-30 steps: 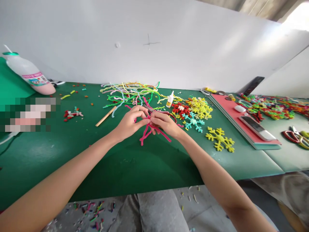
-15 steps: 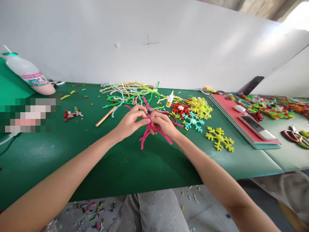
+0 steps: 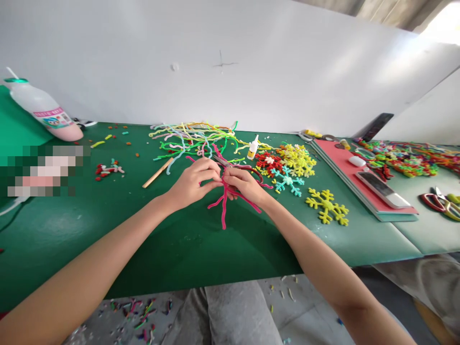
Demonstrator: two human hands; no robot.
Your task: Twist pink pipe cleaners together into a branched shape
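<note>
My left hand (image 3: 192, 182) and my right hand (image 3: 244, 184) meet over the green table (image 3: 108, 225), both pinched on a bundle of pink pipe cleaners (image 3: 224, 206). The bundle's loose ends fan out below my fingers, one pointing straight toward me. Just behind my hands lies a tangle of loose pipe cleaners (image 3: 194, 136) in many colours. A small glue bottle (image 3: 253, 147) stands right of that tangle.
Finished snowflakes lie to the right: red (image 3: 268, 163), yellow (image 3: 298, 160), teal (image 3: 287, 182) and another yellow (image 3: 327, 207). A wooden stick (image 3: 157, 173) and cut scraps (image 3: 106, 168) lie left. A phone (image 3: 381, 189) rests on a pink board; a drink bottle (image 3: 43, 109) lies far left.
The pink bundle has turned between my fingers: its long end swung from pointing lower left to pointing straight down toward me. My hands stayed in place.
</note>
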